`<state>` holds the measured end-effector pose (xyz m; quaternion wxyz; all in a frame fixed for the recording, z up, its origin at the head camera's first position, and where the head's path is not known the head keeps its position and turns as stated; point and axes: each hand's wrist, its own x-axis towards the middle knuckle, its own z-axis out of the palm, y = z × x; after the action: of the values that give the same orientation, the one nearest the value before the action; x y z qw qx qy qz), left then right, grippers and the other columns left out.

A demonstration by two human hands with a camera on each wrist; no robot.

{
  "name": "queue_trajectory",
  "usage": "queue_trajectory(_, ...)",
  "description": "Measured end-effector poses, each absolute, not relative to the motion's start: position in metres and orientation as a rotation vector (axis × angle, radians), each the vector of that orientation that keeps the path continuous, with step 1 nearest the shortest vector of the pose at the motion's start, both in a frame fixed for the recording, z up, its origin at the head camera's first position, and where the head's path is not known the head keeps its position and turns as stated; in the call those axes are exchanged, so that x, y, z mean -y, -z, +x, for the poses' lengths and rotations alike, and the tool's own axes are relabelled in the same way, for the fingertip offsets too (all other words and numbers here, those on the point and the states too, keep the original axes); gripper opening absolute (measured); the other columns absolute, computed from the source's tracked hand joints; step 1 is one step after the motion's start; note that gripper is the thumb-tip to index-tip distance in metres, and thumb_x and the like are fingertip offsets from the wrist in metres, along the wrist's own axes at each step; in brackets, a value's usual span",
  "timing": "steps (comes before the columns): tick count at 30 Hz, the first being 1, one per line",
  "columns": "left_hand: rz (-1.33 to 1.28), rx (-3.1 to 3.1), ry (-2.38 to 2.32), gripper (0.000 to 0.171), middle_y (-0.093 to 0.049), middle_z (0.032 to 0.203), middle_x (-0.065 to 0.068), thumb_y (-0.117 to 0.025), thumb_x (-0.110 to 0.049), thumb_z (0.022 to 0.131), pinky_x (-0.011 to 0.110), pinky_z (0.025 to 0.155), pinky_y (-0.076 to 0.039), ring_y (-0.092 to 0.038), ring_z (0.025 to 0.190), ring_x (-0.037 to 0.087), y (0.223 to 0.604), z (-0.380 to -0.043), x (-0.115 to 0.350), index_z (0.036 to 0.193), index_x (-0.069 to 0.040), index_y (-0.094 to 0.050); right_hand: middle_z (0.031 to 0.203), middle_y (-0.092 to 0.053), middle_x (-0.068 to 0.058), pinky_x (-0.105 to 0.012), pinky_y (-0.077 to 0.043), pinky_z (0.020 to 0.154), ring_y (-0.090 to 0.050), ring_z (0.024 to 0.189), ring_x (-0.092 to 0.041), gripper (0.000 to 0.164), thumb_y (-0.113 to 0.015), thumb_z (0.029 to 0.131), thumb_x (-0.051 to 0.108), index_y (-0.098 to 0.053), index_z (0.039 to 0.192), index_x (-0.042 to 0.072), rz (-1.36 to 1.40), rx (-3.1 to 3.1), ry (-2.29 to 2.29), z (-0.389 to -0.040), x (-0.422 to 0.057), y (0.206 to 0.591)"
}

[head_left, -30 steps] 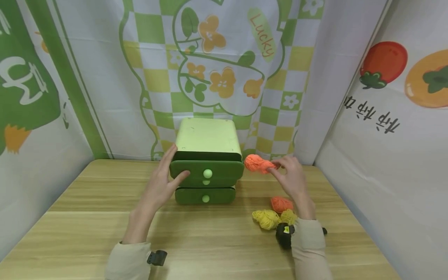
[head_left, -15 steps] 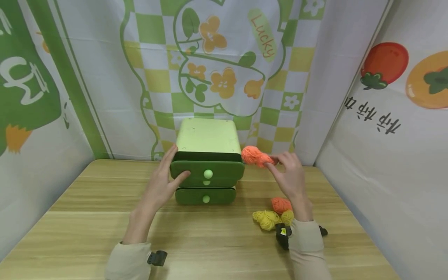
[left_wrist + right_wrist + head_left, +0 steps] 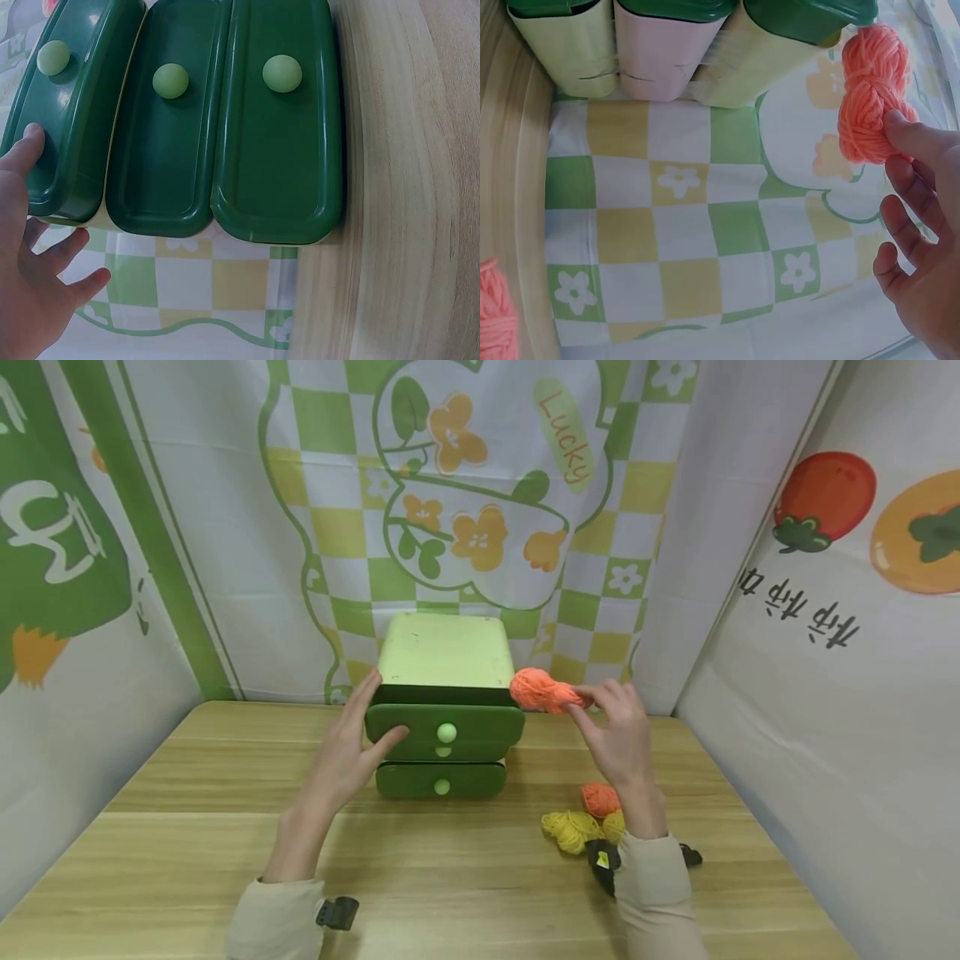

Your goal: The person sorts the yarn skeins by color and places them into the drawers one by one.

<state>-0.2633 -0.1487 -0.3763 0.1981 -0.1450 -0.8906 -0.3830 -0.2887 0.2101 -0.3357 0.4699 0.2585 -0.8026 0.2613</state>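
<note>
A small drawer cabinet [image 3: 446, 647] with a pale green top stands at the back of the table. Its dark green top drawer [image 3: 480, 731] is pulled partly out. My left hand [image 3: 348, 752] is at that drawer's left end, thumb on the front and the other fingers extended along the side. Between thumb and fingers my right hand [image 3: 618, 735] pinches a coral skein of yarn [image 3: 543, 691], raised beside the top drawer's right rear corner. In the right wrist view the skein [image 3: 874, 90] looks narrowed at its middle. The drawer's inside is mostly hidden.
On the table [image 3: 465, 877], right of the cabinet, lie another coral skein [image 3: 600, 799] and a yellow skein [image 3: 572, 832]. A second yellow one [image 3: 613, 827] and a black item behind it are partly covered by my right forearm. A patterned curtain [image 3: 480, 485] hangs behind.
My right hand has raised the coral skein and carried it slightly left, up to the top drawer's right edge. The left hand and the cabinet have stayed put.
</note>
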Motion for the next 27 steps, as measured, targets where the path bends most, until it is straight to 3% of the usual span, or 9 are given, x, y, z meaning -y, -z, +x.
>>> queue_trajectory(27, -0.403, 2.492, 1.073, 0.086, -0.005, 0.168, -0.008, -0.058, -0.054, 0.096, 0.068, 0.12, -0.022, -0.016, 0.153, 0.037, 0.377, -0.265, 0.149, 0.161, -0.029, -0.007, 0.086, -0.066, -0.009, -0.039, -0.046, 0.07, -0.053, 0.079, -0.028, 0.021, -0.081, 0.081, 0.008, -0.075, 0.101, 0.005, 0.67, 2.021, -0.478, -0.279, -0.176, 0.33)
